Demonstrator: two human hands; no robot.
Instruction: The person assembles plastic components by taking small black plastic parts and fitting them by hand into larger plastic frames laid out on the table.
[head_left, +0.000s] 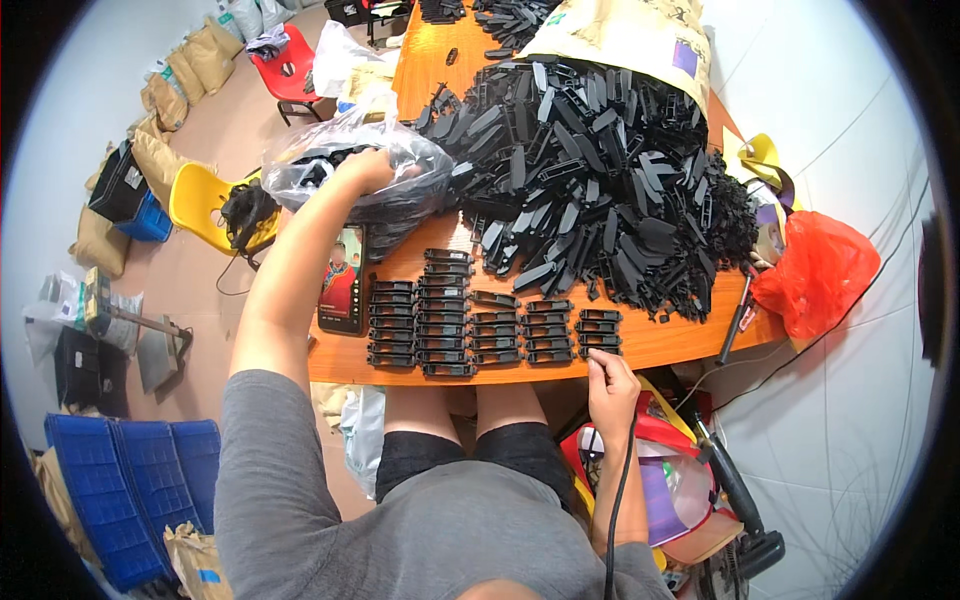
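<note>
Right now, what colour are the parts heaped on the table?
The loose parts are black and dark grey; head view.

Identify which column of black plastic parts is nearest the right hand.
The rightmost column of five: its near end lies by the right hand, while the other four columns lie farther left.

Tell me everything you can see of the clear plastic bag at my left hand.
The clear plastic bag looks thin, shiny and crumpled, bulging rather than flat, its top open, with dark contents showing. It sits at the left edge of the orange table, beyond the phone and beside the heap of black parts. Your left hand is at its mouth, fingertips hidden.
</note>
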